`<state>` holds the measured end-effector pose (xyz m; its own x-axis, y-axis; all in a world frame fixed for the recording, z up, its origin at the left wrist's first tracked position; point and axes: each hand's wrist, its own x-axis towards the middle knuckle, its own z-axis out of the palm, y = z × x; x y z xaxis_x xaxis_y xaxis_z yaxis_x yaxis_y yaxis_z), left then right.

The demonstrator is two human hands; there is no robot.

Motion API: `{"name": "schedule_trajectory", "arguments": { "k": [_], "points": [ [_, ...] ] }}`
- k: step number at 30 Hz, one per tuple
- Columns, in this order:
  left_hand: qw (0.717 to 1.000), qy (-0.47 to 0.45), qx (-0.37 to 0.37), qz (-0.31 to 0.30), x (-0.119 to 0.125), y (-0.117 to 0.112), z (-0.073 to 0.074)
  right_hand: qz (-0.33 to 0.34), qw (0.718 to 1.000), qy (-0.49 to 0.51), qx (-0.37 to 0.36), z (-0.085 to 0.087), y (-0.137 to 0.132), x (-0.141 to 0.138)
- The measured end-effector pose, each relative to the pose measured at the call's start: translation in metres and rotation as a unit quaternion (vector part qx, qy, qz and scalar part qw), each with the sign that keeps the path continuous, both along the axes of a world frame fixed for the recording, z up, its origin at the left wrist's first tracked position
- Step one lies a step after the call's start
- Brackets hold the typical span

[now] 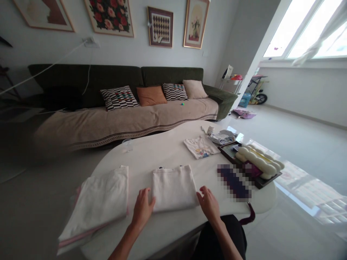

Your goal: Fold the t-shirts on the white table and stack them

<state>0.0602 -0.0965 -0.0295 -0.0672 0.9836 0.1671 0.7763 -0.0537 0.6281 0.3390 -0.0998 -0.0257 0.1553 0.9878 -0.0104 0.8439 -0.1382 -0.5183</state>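
Note:
A white garment folded into a neat near-square (174, 188) lies flat on the table in front of me. At its left edge is my left hand (142, 206), fingers apart, thumb by the cloth's side. My right hand (209, 204) is at the opposite edge with its fingers spread and curved, thumb near the fabric. Neither hand grips the cloth; whether the thumbs touch it I cannot tell. To the left lies a larger stack of white cloth (101, 202) with pink edges, hanging over the table's rim. Farther back rests a folded printed T-shirt (201, 147).
The white table (154, 153) has a rounded outline. On its right side are a dark tray (261, 183) with a puffy cream tissue-box cover (257, 159), a blurred-out dark item (234, 184) and a plastic packet (222, 137). A clear cup (127, 145) stands near the far left edge. Behind is a sofa (119, 124).

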Motion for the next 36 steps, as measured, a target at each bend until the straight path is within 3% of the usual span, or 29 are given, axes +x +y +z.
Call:
{"name": "schedule_trajectory", "arguments": {
  "k": [3, 6, 10, 13, 18, 24, 27, 29, 31, 36],
  "points": [
    [0.99, 0.076, 0.078, -0.087, 0.022, 0.031, 0.006, 0.061, 0.996, -0.054, 0.027, 0.01, 0.033, -0.025],
    [0.973, 0.161, 0.032, -0.162, 0.04, 0.058, -0.002, 0.14, 0.985, -0.094, 0.03, 0.011, 0.067, -0.05],
    [0.967, 0.217, -0.019, -0.132, 0.045, 0.071, -0.02, 0.17, 0.977, -0.125, 0.005, -0.003, 0.088, -0.063],
    [0.966, 0.222, -0.024, -0.128, 0.043, 0.072, -0.022, 0.168, 0.973, -0.154, -0.033, -0.011, 0.09, -0.061],
    [0.974, 0.178, -0.051, -0.131, 0.026, 0.095, -0.005, 0.179, 0.971, -0.143, -0.068, -0.003, 0.105, -0.053],
    [0.994, 0.009, -0.106, -0.033, -0.002, 0.133, 0.002, 0.124, 0.981, -0.134, -0.068, 0.014, 0.139, -0.041],
    [0.988, -0.026, -0.138, -0.058, -0.005, 0.138, 0.007, 0.139, 0.98, -0.121, -0.068, 0.027, 0.145, -0.037],
    [0.986, -0.05, -0.138, -0.08, -0.008, 0.137, 0.019, 0.165, 0.979, -0.109, -0.059, 0.042, 0.144, -0.034],
    [0.984, -0.074, -0.123, -0.102, -0.013, 0.132, 0.039, 0.191, 0.976, -0.095, -0.039, 0.062, 0.143, -0.029],
    [0.973, -0.15, -0.039, -0.168, -0.027, 0.1, 0.122, 0.224, 0.971, -0.054, 0.06, 0.125, 0.127, -0.013]
  ]
}}
